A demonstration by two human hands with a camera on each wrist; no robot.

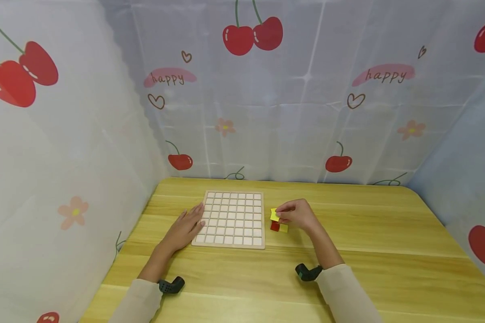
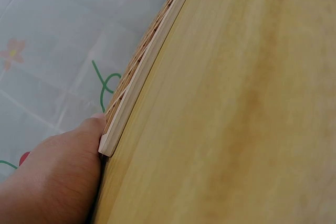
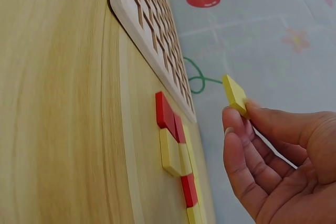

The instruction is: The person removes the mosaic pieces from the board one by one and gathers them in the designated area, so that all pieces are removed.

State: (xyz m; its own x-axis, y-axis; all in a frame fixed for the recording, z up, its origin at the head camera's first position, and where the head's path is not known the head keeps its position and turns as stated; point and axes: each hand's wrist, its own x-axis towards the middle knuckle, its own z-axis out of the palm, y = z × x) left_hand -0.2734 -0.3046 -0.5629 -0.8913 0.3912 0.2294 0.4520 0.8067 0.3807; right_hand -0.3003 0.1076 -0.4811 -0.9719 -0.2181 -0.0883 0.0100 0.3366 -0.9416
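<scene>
A pale wooden grid board (image 1: pixel 230 220) with rows of square cells lies on the table. Along its left edge rests my left hand (image 1: pixel 186 228), fingers extended and touching the frame; in the left wrist view the thumb side of that hand (image 2: pixel 60 177) is against the board's corner. My right hand (image 1: pixel 301 216) pinches a thin yellow square tile (image 3: pixel 234 95) between thumb and fingertips, raised above the table to the right of the board. Under it lie a red tile (image 1: pixel 275 226) and a yellow tile (image 1: pixel 283 228); the right wrist view shows several such tiles grouped together.
The wood-grain table (image 1: pixel 372 278) extends to both sides and toward me. A printed curtain (image 1: pixel 266 112) with cherries and flowers stands behind it and on both sides. Each wrist wears a black device (image 1: pixel 171 285) near the beige sleeve.
</scene>
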